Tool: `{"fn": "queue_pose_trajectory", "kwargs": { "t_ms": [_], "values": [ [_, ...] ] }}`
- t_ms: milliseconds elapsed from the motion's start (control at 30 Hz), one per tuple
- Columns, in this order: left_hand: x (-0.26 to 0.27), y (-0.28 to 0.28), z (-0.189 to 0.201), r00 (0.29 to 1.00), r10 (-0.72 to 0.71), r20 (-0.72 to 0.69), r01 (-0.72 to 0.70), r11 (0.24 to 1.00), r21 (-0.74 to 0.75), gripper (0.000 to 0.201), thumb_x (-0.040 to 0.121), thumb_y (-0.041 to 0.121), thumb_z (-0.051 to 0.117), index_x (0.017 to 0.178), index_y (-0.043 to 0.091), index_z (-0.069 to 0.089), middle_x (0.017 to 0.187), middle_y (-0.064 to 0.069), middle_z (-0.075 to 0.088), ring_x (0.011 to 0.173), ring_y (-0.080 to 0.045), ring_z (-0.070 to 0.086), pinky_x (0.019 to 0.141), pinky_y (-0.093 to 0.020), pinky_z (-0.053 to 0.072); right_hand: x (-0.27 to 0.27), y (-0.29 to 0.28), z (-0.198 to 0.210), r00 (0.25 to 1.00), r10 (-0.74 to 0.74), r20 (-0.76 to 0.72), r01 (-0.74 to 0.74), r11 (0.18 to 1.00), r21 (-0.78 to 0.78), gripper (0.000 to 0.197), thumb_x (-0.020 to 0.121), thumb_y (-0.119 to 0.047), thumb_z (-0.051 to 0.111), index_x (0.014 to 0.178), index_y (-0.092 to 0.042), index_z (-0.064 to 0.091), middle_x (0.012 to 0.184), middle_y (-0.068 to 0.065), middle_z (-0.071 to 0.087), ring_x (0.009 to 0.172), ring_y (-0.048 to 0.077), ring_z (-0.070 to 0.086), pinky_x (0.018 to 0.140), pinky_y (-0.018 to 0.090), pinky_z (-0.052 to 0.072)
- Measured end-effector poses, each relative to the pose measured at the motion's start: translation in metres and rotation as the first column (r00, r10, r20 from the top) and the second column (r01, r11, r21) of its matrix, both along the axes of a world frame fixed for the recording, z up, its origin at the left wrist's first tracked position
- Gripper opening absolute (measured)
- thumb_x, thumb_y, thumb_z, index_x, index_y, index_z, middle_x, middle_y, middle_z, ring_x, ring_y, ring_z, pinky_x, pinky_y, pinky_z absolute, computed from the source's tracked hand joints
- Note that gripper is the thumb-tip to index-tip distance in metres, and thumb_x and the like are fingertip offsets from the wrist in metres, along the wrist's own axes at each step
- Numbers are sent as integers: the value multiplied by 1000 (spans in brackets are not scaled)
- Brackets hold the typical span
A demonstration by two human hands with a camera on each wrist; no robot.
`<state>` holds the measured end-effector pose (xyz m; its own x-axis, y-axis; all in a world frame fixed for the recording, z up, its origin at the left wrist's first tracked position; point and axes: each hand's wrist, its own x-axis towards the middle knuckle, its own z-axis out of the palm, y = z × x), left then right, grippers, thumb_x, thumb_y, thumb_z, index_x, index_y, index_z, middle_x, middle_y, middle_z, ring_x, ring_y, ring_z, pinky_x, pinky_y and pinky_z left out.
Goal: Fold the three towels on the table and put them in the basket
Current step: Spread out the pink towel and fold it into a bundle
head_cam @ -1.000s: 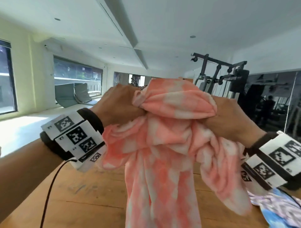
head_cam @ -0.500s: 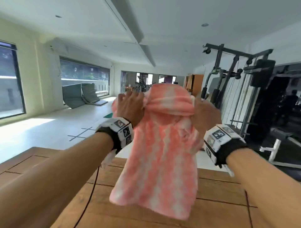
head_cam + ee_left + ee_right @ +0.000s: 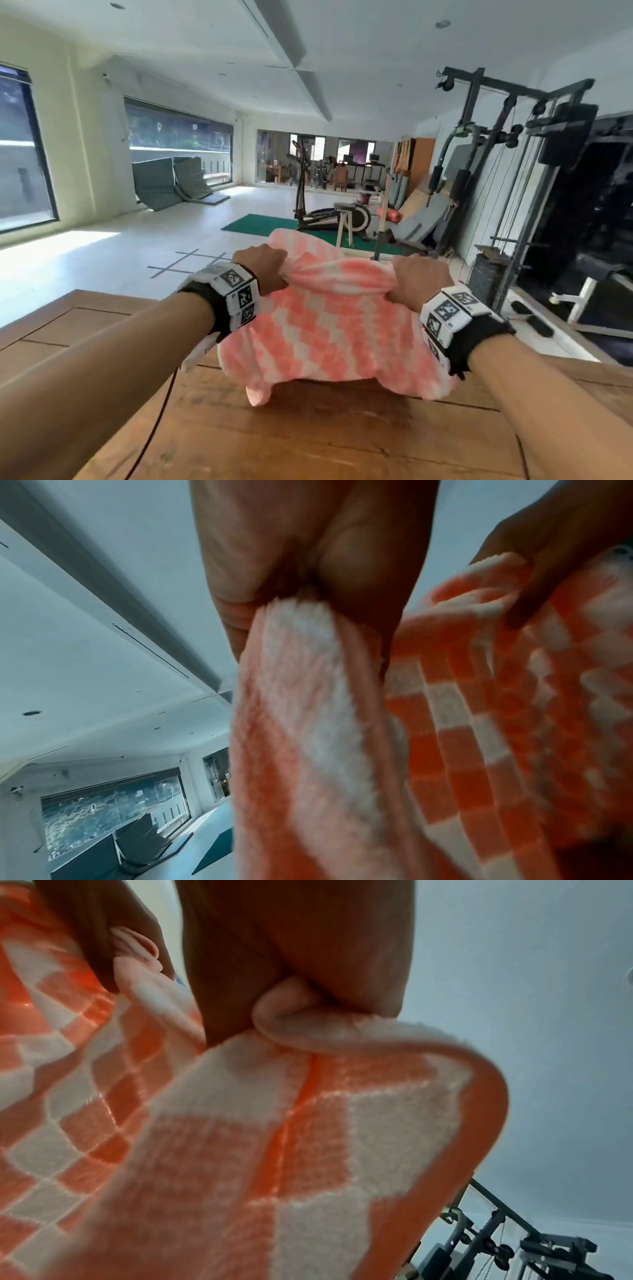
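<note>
I observed one towel [image 3: 329, 329], a fleecy cloth in a pink-orange and white checkered pattern, occupying the centre of the head view. It was held in the air above the wooden table [image 3: 308, 442], spread between the two hands, with its lower edge hanging unevenly: one drooping corner at lower centre and a fuller fold at lower right of the frame. Whether that edge touched the table I could not tell. A further portion of the cloth billowed up behind the hands. The left hand [image 3: 262, 269] sat just left of centre, fist closed around a bunched upper corner, knuckles uppermost. The right hand [image 3: 419, 279] sat right of centre, likewise clenched on the opposite corner. Both forearms reached forward from the lower corners of the frame, each wrist carrying a black band with white marker tiles. In the left wrist view the towel [image 3: 308, 723] emerged from between the curled fingers [image 3: 356, 569] as a pale, fuzzy strip running down the middle, with the checkered body at right. In the right wrist view the towel [image 3: 274, 1137] filled the lower left, its rolled hem pinched under the curled fingers [image 3: 308, 947] at upper centre.
</note>
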<state>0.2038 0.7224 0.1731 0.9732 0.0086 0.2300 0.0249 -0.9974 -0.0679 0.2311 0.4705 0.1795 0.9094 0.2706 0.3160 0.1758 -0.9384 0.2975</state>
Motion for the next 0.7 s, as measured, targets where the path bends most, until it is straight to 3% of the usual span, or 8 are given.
{"fn": "queue_pose_trajectory", "kwargs": {
  "t_ms": [167,300,433,567,633,700],
  "values": [
    [-37,11,-43,988,-12,-155,20,999,48,28,89,32,55,114,19,55,118,-8,60,110,-28,58,84,-35,46,-37,-16,-32,988,-25,-150,12,996,-87,30,88,-33,59,114,-17,58,115,5,63,106,26,62,81,35,49],
    [-78,17,-76,959,10,-284,20,995,102,27,92,22,50,116,18,60,119,-6,62,108,-26,61,84,-34,48,-79,-25,-64,951,-57,-303,24,994,-111,33,85,-34,61,114,-18,58,116,4,63,107,26,62,81,33,47],
    [-117,21,-93,935,10,-353,57,983,176,27,94,15,45,115,18,60,119,-6,62,108,-25,61,79,-31,46,-120,-26,-79,952,-56,-302,5,986,-166,41,89,-31,57,127,-18,52,119,3,61,108,24,61,82,33,47],
    [-158,22,-91,908,51,-416,19,987,162,28,94,22,47,115,11,62,117,-8,63,105,-23,62,73,-27,44,-161,-34,-81,946,-100,-309,23,969,-245,43,89,-25,57,131,-17,51,121,4,62,111,23,59,80,29,45],
    [-181,19,-86,898,67,-436,11,985,172,29,95,27,46,103,6,64,105,-8,65,99,-23,62,70,-25,41,-179,-40,-79,934,-130,-332,42,965,-259,39,87,-24,59,125,-18,55,118,5,64,108,24,61,78,30,47],
    [-203,14,-84,879,77,-471,9,984,179,31,94,28,48,77,4,58,74,-1,56,85,-20,56,68,-24,38,-197,-47,-78,922,-153,-355,62,965,-255,33,86,-24,58,118,-17,59,114,4,65,103,24,63,72,30,46]
  ]
}}
